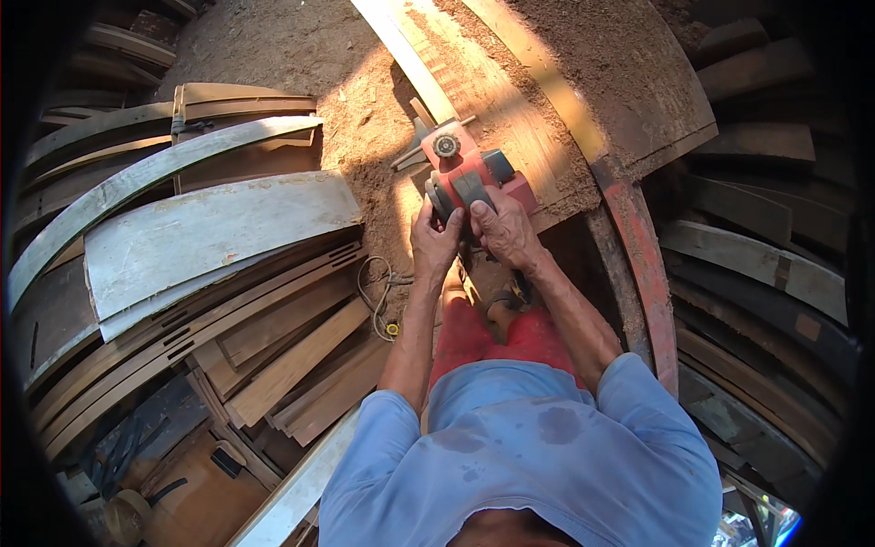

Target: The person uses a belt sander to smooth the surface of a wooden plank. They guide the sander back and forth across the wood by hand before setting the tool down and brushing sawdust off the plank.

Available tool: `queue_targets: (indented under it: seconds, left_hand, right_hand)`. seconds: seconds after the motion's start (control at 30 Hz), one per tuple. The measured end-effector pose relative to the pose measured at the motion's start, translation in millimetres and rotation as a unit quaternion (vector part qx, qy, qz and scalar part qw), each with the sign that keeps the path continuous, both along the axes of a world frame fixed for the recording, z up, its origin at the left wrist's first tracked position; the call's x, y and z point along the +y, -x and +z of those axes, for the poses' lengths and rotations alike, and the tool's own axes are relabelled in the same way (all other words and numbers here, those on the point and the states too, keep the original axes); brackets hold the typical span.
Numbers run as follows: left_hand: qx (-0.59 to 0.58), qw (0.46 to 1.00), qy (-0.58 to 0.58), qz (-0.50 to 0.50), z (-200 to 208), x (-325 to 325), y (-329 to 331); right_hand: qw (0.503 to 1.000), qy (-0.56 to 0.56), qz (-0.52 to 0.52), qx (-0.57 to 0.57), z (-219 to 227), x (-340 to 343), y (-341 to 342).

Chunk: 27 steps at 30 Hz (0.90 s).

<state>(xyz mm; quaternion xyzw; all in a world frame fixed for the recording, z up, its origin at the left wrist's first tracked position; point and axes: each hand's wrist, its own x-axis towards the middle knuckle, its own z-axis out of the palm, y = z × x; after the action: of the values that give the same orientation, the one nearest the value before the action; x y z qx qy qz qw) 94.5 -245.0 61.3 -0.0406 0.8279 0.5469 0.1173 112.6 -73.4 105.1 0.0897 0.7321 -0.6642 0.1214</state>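
Observation:
A red and black electric hand planer (474, 178) with a round dark knob on its front is held out in front of me, over the near end of a light wooden board (492, 100). My right hand (506, 230) is wrapped round its dark rear handle, thumb on top. Against the left side of the planer, near a round dark housing, my left hand (435, 239) is closed with its thumb up; its fingers are partly hidden. Whether the planer's sole touches wood does not show.
Stacked planks (273, 342) and whitish boards (219, 232) lie on my left. More stacked wood (756, 255) stands on the right, beyond a red-painted beam (643, 264). Sawdust covers the ground (264, 55) ahead. A cord (374, 292) and a yellow tape measure (392, 329) lie by the left planks.

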Motion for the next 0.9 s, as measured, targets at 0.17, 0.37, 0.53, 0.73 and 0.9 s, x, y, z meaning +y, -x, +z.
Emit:
queue_targets:
  seconds: [0.17,0.37,0.53,0.73,0.9]
  left_hand:
    - [-0.008,0.991,-0.131,0.012,-33,-9,-56]
    - [-0.06,0.997,-0.006,-0.039,0,11,-132]
    - [-0.089,0.994,-0.059,-0.031,-26,18,-173]
    - [-0.095,0.993,-0.07,-0.025,-14,20,-148]
    - [-0.085,0.995,-0.043,-0.036,-14,16,-124]
  right_hand:
    - [1.0,-0.022,0.008,-0.008,18,-3,-45]
    - [0.998,0.003,-0.038,-0.051,8,13,-130]
    - [0.994,-0.024,-0.02,-0.107,12,26,-159]
    - [0.996,-0.039,-0.039,-0.068,0,23,-147]
    - [0.996,-0.047,-0.033,-0.061,3,20,-122]
